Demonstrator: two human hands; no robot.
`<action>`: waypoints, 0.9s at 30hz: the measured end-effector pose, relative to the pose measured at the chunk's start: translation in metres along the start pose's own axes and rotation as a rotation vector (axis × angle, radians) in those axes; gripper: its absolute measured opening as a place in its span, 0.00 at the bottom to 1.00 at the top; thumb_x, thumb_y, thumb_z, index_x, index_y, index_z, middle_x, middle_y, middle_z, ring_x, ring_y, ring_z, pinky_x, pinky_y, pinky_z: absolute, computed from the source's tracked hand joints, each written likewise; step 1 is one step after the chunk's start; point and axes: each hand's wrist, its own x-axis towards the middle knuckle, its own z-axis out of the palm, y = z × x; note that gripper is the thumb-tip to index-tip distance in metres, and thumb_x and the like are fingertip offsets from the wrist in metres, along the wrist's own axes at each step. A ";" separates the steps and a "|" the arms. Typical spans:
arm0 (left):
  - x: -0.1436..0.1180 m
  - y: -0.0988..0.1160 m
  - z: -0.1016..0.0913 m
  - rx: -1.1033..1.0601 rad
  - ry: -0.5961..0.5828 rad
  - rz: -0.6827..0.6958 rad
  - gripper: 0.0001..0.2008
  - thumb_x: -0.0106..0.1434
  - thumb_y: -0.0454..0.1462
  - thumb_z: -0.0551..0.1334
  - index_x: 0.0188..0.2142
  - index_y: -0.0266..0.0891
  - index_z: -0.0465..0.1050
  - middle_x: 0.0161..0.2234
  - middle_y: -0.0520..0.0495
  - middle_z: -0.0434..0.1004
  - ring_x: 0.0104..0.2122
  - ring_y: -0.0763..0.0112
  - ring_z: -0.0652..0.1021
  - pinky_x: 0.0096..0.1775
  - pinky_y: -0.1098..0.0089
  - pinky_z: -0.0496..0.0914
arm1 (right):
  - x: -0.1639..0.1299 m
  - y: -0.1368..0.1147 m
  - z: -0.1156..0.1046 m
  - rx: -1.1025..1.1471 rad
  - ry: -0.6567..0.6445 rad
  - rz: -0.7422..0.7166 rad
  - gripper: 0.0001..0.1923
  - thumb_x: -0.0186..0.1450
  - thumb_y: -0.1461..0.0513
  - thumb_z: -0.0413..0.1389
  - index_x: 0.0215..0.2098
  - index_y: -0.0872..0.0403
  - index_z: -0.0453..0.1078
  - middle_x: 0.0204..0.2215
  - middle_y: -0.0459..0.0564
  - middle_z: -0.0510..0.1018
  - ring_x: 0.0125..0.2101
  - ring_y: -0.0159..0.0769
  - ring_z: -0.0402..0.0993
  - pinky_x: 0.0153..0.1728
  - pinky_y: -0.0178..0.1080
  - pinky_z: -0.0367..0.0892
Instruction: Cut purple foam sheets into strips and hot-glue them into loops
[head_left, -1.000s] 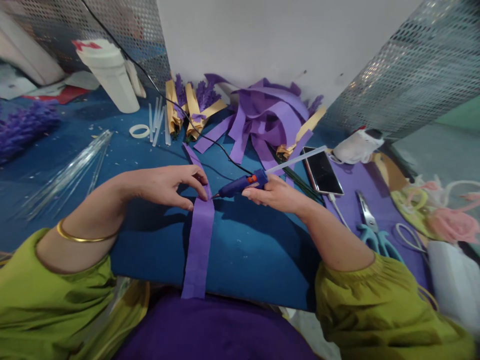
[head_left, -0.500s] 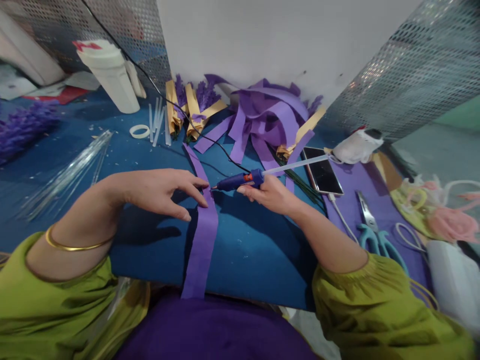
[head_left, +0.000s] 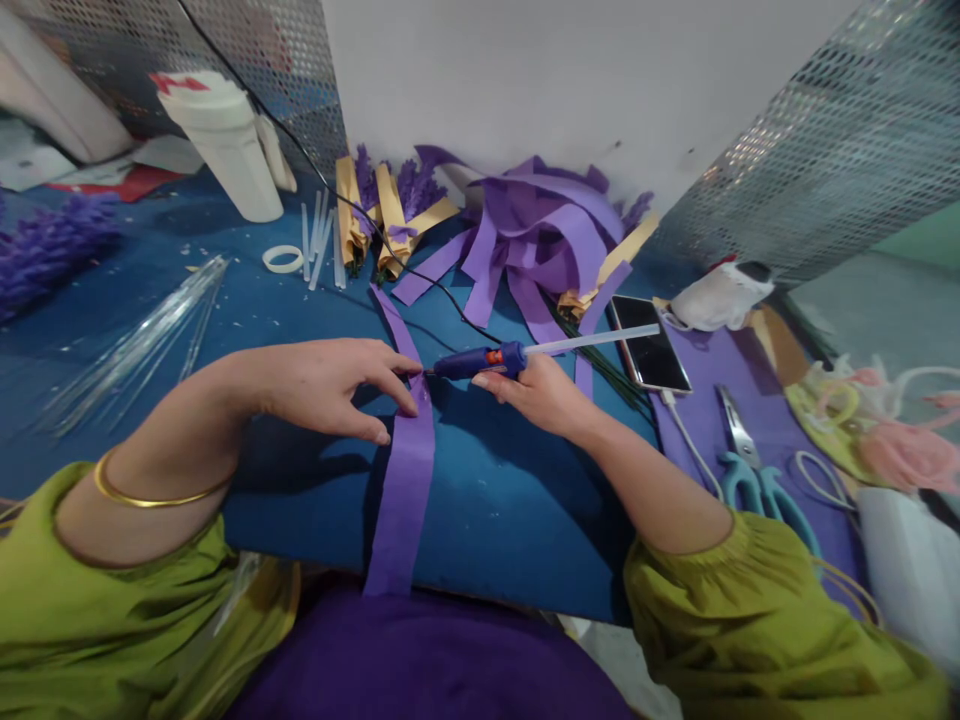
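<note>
A long purple paper strip (head_left: 409, 480) lies lengthwise on the blue table, its near end hanging over the front edge. My left hand (head_left: 330, 385) rests beside it with fingers apart, the fingertips pressing on the strip. Wrapped in my right hand (head_left: 544, 390) is a dark blue glue gun (head_left: 480, 361), its nozzle pointing left and touching or just above the strip near my left fingertips. A long clear glue stick (head_left: 592, 340) sticks out of the gun's back. A small shiny patch, like glue, shows on the strip below the nozzle.
At the back lie a heap of purple strips (head_left: 540, 220) and small wrapped lavender bunches (head_left: 394, 235). Loose glue sticks (head_left: 319, 240), a tape ring (head_left: 283, 259) and a white cup (head_left: 229, 150) stand left. A phone (head_left: 649, 345) and scissors (head_left: 742, 440) lie right. The gun's black cord (head_left: 300, 160) crosses the table.
The nozzle has shifted slightly up along the strip, and the shiny patch below it is more visible. My left hand stays on the strip. The whole view has moved a little.
</note>
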 end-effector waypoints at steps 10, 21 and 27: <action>0.000 0.001 0.000 -0.013 0.001 -0.019 0.20 0.63 0.46 0.67 0.53 0.49 0.78 0.67 0.43 0.63 0.62 0.50 0.69 0.60 0.57 0.67 | -0.001 -0.008 -0.007 0.008 -0.030 -0.069 0.20 0.67 0.47 0.55 0.26 0.54 0.65 0.21 0.41 0.62 0.24 0.29 0.55 0.28 0.35 0.53; 0.000 0.002 0.000 -0.030 -0.004 -0.046 0.19 0.62 0.46 0.67 0.53 0.50 0.79 0.67 0.43 0.63 0.62 0.48 0.68 0.60 0.56 0.66 | -0.002 -0.009 -0.012 0.050 -0.070 -0.085 0.21 0.65 0.46 0.57 0.31 0.56 0.72 0.25 0.46 0.71 0.28 0.32 0.61 0.29 0.35 0.57; 0.001 0.002 -0.001 -0.018 -0.007 -0.048 0.19 0.63 0.47 0.67 0.53 0.51 0.79 0.67 0.43 0.63 0.62 0.48 0.69 0.60 0.55 0.66 | -0.005 -0.013 -0.017 0.082 -0.111 -0.081 0.19 0.66 0.49 0.57 0.28 0.55 0.71 0.20 0.44 0.66 0.25 0.31 0.60 0.28 0.35 0.57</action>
